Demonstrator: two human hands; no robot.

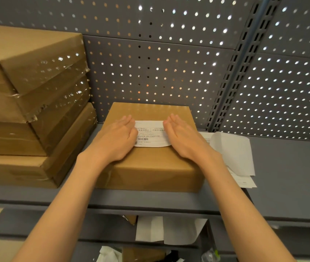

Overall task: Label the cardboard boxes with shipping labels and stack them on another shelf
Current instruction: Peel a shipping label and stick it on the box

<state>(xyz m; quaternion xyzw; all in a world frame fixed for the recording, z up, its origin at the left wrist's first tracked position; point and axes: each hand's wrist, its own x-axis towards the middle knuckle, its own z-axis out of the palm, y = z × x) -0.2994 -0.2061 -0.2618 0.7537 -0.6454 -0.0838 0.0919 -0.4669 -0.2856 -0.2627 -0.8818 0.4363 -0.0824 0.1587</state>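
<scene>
A flat cardboard box (150,167) lies on the grey shelf (282,176) in front of me. A white shipping label (151,134) with print and a barcode sits on its top. My left hand (116,138) lies flat with straight fingers, pressing the label's left end. My right hand (182,137) lies flat on the label's right end, mirroring the left. Both ends of the label are hidden under my hands.
A stack of taped cardboard boxes (31,103) stands at the left of the shelf. Loose white label sheets (233,154) lie right of the box. A perforated grey back panel (169,63) closes the shelf. Paper sheets (169,231) and a box lie on the lower shelf.
</scene>
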